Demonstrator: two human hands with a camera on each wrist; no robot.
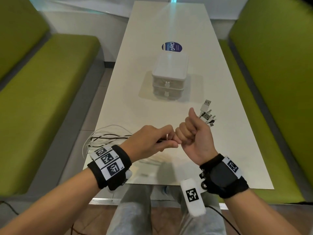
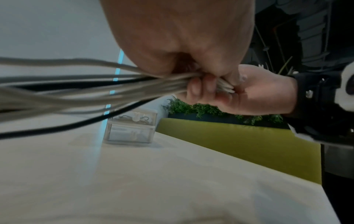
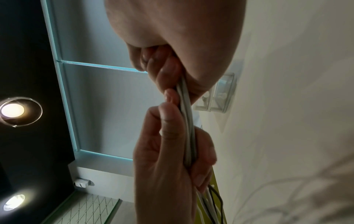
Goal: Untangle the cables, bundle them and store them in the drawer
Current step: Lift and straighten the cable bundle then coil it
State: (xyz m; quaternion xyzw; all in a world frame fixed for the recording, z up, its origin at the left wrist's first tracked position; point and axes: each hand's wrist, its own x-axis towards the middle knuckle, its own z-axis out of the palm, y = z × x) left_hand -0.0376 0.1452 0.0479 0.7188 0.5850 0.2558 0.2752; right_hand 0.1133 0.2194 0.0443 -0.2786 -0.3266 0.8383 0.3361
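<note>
1. Head view: both forearms reach in over the table's (image 1: 152, 31) near edge, fists knuckle to knuckle above it.
2. Right hand (image 1: 194, 133): palm side toward the camera, thumb up, four fingers curled tight round the cables (image 1: 108, 138). Plug ends (image 1: 207, 114) fan out of the top of the fist, toward the table's right edge; one USB plug is clear, the rest too small to tell.
3. Left hand (image 1: 150, 139): back of hand up, fingers folded over the same cables right beside the right fist. Right wrist view shows its thumb (image 3: 172, 121) pressed along the strands, fingertips wrapped from the other side.
4. Left wrist view: the strands run taut out of the left hand (image 2: 182, 37) into the right hand (image 2: 249, 94), whose fingers (image 2: 201, 87) are closed over them. Mostly white, one black.
5. Loose cable lengths trail from the left fist and loop near the table's near-left corner, some hanging past the left edge.
6. Drawer box (image 1: 169, 77): small, clear, two drawers stacked, both shut, mid-table, well apart from the hands. Round blue sticker (image 1: 171, 47) just behind it.
</note>
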